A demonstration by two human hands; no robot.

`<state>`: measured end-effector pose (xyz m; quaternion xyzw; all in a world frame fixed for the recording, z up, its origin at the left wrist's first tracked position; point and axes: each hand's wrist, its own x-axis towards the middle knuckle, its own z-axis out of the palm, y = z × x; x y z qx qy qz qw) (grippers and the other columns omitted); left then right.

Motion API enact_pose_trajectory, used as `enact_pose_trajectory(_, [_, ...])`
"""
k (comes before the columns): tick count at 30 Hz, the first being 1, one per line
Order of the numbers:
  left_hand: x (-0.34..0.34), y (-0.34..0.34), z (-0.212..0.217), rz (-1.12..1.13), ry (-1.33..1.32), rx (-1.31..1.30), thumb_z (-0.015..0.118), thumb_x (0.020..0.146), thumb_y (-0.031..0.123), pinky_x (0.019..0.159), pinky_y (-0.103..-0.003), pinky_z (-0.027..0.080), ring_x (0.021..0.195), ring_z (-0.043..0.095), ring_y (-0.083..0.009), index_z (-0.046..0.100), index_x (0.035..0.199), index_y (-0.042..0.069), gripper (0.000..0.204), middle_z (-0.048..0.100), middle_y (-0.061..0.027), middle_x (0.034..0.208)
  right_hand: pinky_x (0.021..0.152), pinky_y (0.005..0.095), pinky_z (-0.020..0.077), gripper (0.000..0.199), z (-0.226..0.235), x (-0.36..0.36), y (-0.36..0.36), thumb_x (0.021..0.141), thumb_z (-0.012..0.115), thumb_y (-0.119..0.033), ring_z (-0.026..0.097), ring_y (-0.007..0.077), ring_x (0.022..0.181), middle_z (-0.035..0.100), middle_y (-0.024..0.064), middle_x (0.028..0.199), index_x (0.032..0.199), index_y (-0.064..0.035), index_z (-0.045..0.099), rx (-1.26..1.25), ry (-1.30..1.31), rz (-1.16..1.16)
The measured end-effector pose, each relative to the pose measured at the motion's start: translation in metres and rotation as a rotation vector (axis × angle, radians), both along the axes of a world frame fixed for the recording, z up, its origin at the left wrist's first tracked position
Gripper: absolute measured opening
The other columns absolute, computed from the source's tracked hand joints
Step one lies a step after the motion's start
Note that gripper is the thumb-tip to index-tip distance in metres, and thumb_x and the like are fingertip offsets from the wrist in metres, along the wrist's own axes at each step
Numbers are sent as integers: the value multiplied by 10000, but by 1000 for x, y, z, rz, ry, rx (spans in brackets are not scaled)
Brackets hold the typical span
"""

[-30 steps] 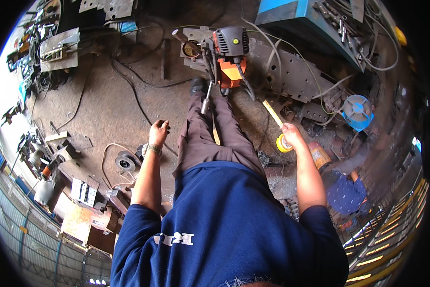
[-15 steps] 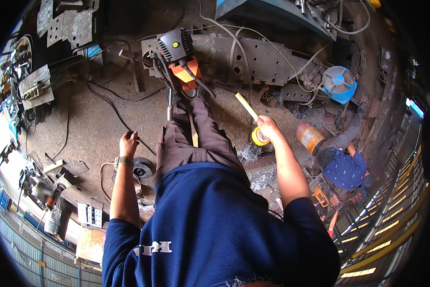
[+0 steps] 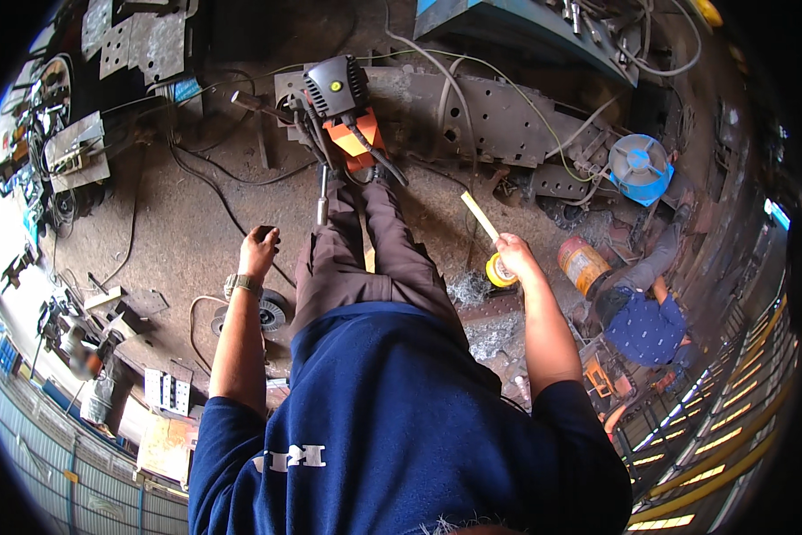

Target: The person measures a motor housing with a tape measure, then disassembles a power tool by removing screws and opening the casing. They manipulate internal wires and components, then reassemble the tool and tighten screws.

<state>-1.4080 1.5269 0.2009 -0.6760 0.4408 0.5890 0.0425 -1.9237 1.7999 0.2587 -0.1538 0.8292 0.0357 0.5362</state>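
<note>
In my right hand [image 3: 518, 256] is what looks like a tape measure. Its stiff yellow strip [image 3: 478, 214] sticks out past my fingers, and its round yellow body [image 3: 501, 269] shows just under the hand. My left hand [image 3: 258, 253] hangs over the floor to the left of my legs, a watch on its wrist. Its fingers are curled. Something dark shows at the fingertips, too small to make out. Between the hands, beyond my shoes, stands an orange machine with a black ribbed top [image 3: 336, 86], with cables and a metal rod beside it.
A long drilled steel beam [image 3: 499, 116] lies across the far side. Cables [image 3: 218, 192] trail over the floor at left. A wheel [image 3: 271, 312] lies beside my left forearm. At right are a blue round fan-like unit [image 3: 640, 168], an orange cylinder [image 3: 583, 265] and a crouching person [image 3: 643, 325].
My left hand has moved slightly up and to the right. The right hand, still holding the yellow tape measure, has shifted a little right and nearer. The whole view has shifted slightly.
</note>
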Motion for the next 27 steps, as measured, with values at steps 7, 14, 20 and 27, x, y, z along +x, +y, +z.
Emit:
enact_pose_trajectory(7, [31,20,-6,39,-68,31,658,993,264,710,-332,577,826,734,-195,705,1124,-39,334,767,-137,950,972,359,496,388,5,9,-45,1009,583,-240,686,280,1095,725,216,1151,1234,68,650,2,-17,30])
enact_pose_trajectory(14, [57,38,-11,130,-87,60,662,994,259,707,-330,573,799,726,-194,703,1100,-47,326,765,-137,934,1062,358,466,442,6,13,-72,1001,594,-254,653,311,1221,687,260,1258,1276,90,632,39,-66,130])
enact_pose_trajectory(20, [68,39,-13,180,-83,62,670,997,259,700,-327,569,789,719,-184,708,1069,-41,311,763,-130,918,1073,352,455,445,9,22,-81,1003,587,-252,641,312,1237,677,257,1282,1280,94,631,-12,3,159])
enact_pose_trajectory(27, [68,31,-14,185,-66,46,672,1003,235,688,-321,564,787,713,-178,701,1074,-47,293,754,-123,913,1052,368,468,434,5,28,-83,1010,591,-263,652,307,1211,687,242,1267,1280,73,637,-24,14,167])
